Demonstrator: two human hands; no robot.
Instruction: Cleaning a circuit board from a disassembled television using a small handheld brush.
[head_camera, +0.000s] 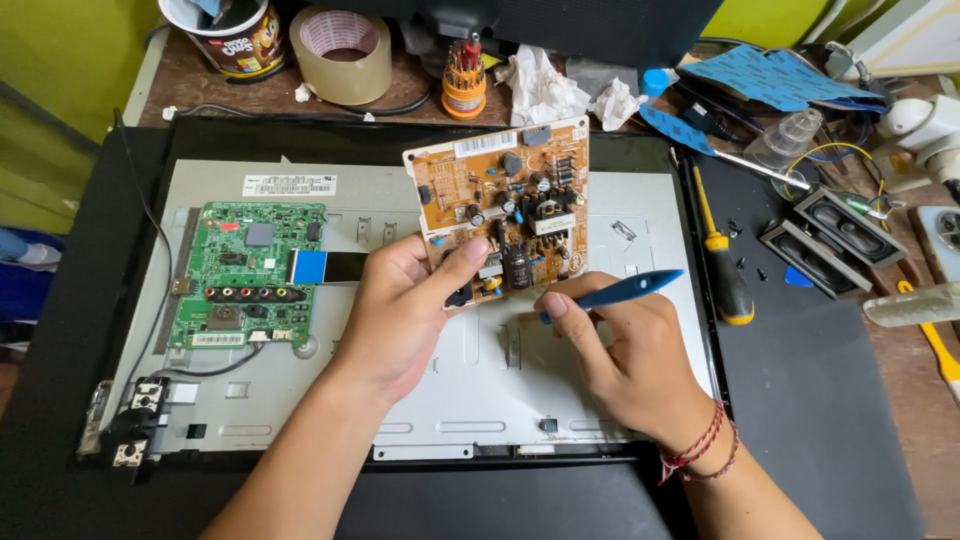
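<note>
Above the grey panel (450, 400), left hand (400, 310) gripping tan circuit board (500, 200); right hand (620, 350) around blue tool (625, 290)

The left hand (400, 310) is holding a circuit board (500, 205) by its lower left corner, lifted above the metal back panel (480, 380). Just right of that grip, the right hand (625, 350) is holding a pry tool (625, 290), its tip lying just below the board's lower edge. Left of the grip, a second board (250, 275) is sitting on the panel, a flat ribbon cable (325, 267) running from it toward the grip. Right of both hands, a screwdriver (722, 265) is lying at the panel's edge, two speakers (830, 240) beyond it. Behind the grip, a tape roll (342, 52) and a bit holder (464, 82) are standing on the desk.
</note>
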